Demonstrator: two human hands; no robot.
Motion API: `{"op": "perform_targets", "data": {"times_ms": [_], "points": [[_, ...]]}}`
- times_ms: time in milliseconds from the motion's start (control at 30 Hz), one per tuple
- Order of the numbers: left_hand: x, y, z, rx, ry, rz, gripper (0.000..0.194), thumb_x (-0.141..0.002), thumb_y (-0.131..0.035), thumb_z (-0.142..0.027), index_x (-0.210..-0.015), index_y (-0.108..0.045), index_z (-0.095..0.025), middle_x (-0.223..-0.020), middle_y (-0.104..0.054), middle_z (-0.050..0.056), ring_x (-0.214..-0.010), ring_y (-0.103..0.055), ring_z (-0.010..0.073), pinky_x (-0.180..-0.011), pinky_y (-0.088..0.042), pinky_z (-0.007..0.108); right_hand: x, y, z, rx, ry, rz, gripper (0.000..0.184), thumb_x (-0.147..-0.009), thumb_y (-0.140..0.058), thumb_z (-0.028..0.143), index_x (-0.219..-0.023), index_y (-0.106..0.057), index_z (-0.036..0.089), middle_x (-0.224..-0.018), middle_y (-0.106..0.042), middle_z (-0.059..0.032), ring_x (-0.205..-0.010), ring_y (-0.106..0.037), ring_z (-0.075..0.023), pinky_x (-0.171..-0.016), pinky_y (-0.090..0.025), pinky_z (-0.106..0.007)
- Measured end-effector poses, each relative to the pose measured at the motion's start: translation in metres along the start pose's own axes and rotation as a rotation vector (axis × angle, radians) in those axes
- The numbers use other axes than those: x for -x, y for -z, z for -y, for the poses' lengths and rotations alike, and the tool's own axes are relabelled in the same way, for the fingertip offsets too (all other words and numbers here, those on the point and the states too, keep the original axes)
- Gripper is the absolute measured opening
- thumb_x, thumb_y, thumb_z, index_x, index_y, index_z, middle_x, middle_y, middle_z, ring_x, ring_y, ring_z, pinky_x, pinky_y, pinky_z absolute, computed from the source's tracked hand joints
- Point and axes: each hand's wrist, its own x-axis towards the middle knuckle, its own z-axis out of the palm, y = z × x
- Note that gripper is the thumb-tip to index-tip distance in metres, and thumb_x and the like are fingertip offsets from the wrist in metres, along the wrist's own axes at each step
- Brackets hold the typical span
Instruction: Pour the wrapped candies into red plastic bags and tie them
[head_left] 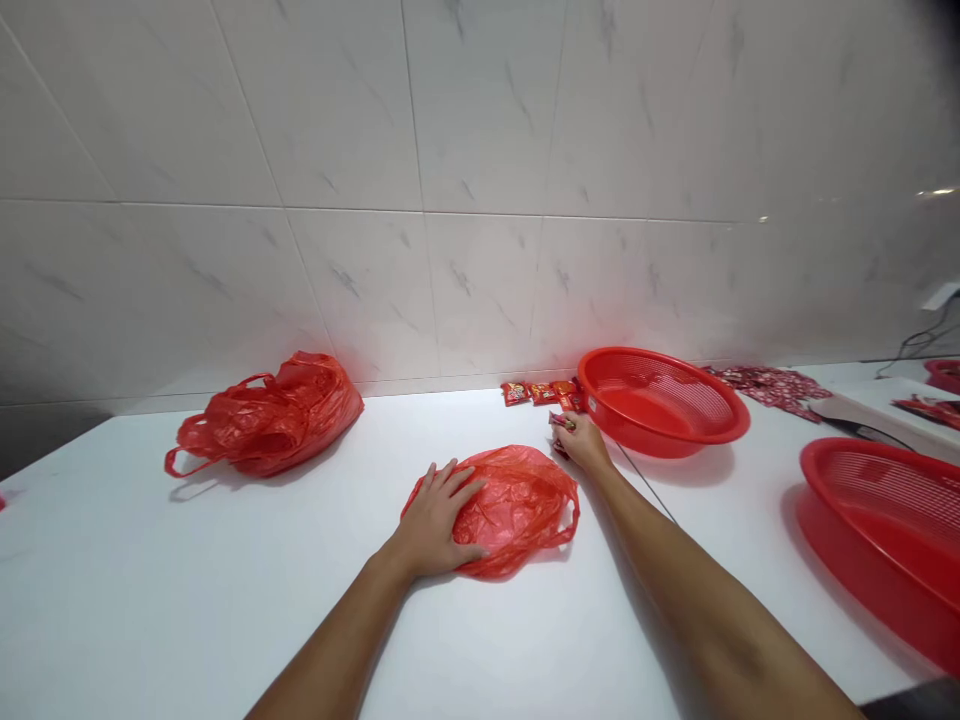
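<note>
My left hand [437, 520] lies flat with fingers spread on a crumpled red plastic bag [517, 505] in the middle of the white table. My right hand [581, 440] reaches further back, just left of a red plastic basket [664, 400], with its fingers closed round a small red packet [561, 421]. Several more small red packets [540, 392] lie in a row against the wall, just behind that hand.
A second, fuller red plastic bag [270, 415] lies at the back left. Another red basket [885, 530] stands at the right edge. Behind it lie a heap of red wrappers [772, 385] and a knife-like tool [855, 420]. A white tiled wall backs the table.
</note>
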Motion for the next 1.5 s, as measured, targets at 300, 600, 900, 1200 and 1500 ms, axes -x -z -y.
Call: {"op": "perform_targets", "data": {"times_ms": [300,600,900,1200,1500], "points": [[-0.004,-0.005,-0.002,0.035,-0.101,-0.183,0.087,-0.088,-0.068,-0.066,-0.159,-0.045,-0.022,-0.163,-0.049,0.010,-0.157,-0.033,0.0375,-0.133,-0.012,0.063,0.055,0.014,0.084,-0.552,0.143,0.143,0.038,-0.088,-0.064,0.059,-0.101,-0.059,0.023,-0.065,-0.059,0.0032,-0.054,-0.060,-0.0173,-0.048,-0.040,-0.025],[0.008,0.007,0.008,-0.047,0.538,-0.435,0.037,-0.097,-0.047,-0.045,-0.114,-0.066,-0.018,-0.116,-0.074,0.014,-0.108,-0.068,0.0333,-0.094,-0.049,0.045,0.102,-0.065,0.069,0.282,0.606,0.361,0.004,-0.090,-0.072,0.024,-0.086,-0.072,0.022,-0.093,-0.065,-0.0053,-0.096,-0.059,-0.0222,-0.086,-0.047,-0.035],[0.001,0.009,0.007,0.426,0.688,-0.532,0.025,-0.094,-0.054,-0.047,-0.087,-0.062,-0.025,-0.073,-0.070,-0.002,-0.068,-0.063,0.0205,-0.067,-0.044,0.029,0.102,-0.052,0.056,0.199,0.624,0.476,0.092,-0.077,-0.093,0.043,-0.157,-0.048,0.042,-0.159,-0.048,-0.0087,-0.151,-0.036,-0.0383,-0.111,-0.048,-0.052],[0.003,0.014,0.011,0.798,0.797,-0.835,0.048,-0.092,-0.054,-0.061,-0.065,-0.050,-0.022,-0.056,-0.051,-0.004,-0.056,-0.045,0.0152,-0.057,-0.036,0.028,0.083,-0.017,0.051,0.066,0.708,-0.036,0.043,-0.091,-0.067,0.022,-0.134,-0.069,0.022,-0.139,-0.064,-0.0134,-0.137,-0.055,-0.0290,-0.116,-0.048,-0.049],[0.001,0.012,0.015,0.866,0.743,-0.895,0.044,-0.087,-0.061,-0.059,-0.067,-0.051,-0.021,-0.060,-0.052,-0.003,-0.059,-0.046,0.0148,-0.056,-0.039,0.028,0.058,0.002,0.031,-0.034,0.262,-0.195,0.042,-0.076,-0.057,0.008,-0.112,-0.077,0.019,-0.122,-0.069,-0.0125,-0.109,-0.067,-0.0252,-0.108,-0.052,-0.043]]}}
